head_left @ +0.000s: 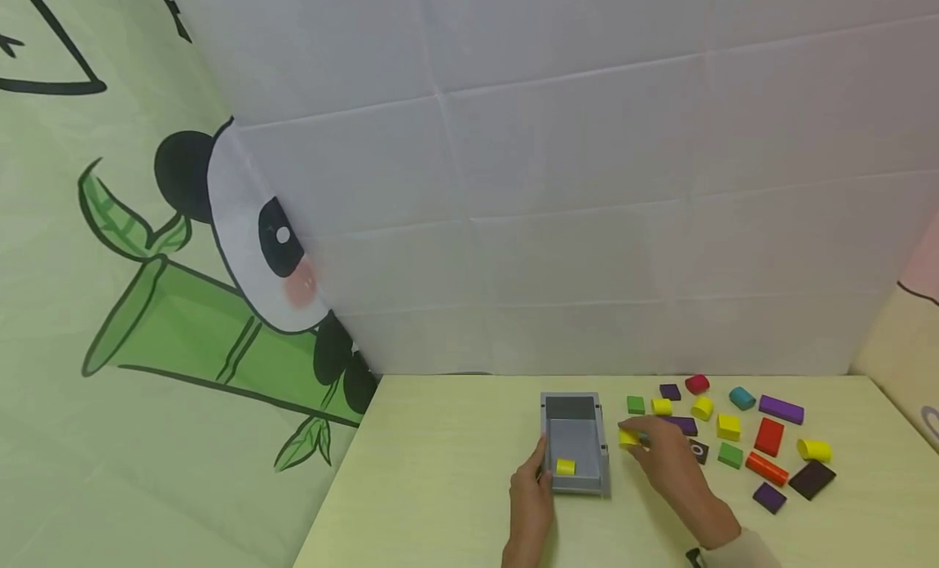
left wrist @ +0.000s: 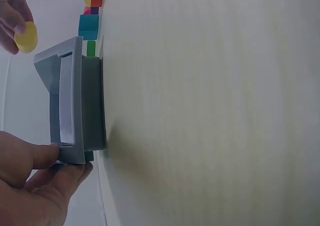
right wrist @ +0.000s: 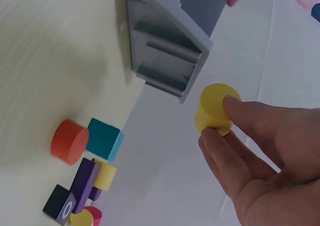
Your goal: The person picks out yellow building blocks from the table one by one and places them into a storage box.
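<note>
My left hand [head_left: 531,503] grips the near left edge of a grey plastic box [head_left: 604,462], thumb on its rim and fingers beneath in the left wrist view. Inside the box, close to the near end, lies a yellow block [head_left: 566,467]. To the right of the box, my right hand [head_left: 671,462] pinches a yellow cylinder [right wrist: 214,108] between thumb and fingertips. The right wrist view has this cylinder held up off the table, just beyond the box's corner. Small blocks lie behind and to the right of that hand.
Several coloured blocks are spread over the right side of the pale table [head_left: 425,470], among them a red block [head_left: 769,436], an orange cylinder [head_left: 766,468], a long purple block [head_left: 781,409] and a black block [head_left: 812,479]. A white cloth wall [head_left: 572,266] stands behind.
</note>
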`<state>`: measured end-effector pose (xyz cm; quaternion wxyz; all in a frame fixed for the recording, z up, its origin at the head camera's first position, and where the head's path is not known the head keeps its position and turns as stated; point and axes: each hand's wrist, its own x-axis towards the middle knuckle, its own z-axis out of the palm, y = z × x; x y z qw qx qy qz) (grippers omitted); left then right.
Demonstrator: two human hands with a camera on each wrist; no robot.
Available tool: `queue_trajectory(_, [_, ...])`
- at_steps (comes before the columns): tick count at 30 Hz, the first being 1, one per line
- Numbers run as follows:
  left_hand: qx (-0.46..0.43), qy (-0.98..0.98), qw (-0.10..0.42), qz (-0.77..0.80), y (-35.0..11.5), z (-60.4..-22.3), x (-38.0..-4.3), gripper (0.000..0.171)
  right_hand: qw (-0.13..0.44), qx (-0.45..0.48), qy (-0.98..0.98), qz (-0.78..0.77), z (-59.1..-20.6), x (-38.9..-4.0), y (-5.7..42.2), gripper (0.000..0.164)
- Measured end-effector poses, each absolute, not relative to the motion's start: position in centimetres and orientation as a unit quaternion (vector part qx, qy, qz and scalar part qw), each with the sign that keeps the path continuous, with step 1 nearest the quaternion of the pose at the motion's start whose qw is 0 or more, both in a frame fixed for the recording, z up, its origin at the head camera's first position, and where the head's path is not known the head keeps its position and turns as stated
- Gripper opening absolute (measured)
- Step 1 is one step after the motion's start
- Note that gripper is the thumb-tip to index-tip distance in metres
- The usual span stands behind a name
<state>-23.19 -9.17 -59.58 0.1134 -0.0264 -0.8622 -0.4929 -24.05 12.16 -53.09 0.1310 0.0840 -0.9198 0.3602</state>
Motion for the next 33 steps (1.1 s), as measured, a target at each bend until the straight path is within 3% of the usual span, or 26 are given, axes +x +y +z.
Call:
queue_trajectory(13, [-0.015,-0.863,0.114,-0.493,-8.3,-59.4,-24.1,0.058,0.164,0.129,-0.901,0.382,-52.6,-25.4,9.8,0.036])
queue_trajectory(23, [-0.008,-0.858,0.117,-0.501,-7.5,-58.9,-24.7,0.057,0.127,0.133,-0.902,0.39,-52.5,-26.7,8.0,0.034])
queue_trajectory(33, [0.0,-0.857,0.115,-0.503,-6.7,-59.0,-25.0,0.057,0.136,0.157,-0.887,0.412,-53.4,-27.5,7.2,0.034])
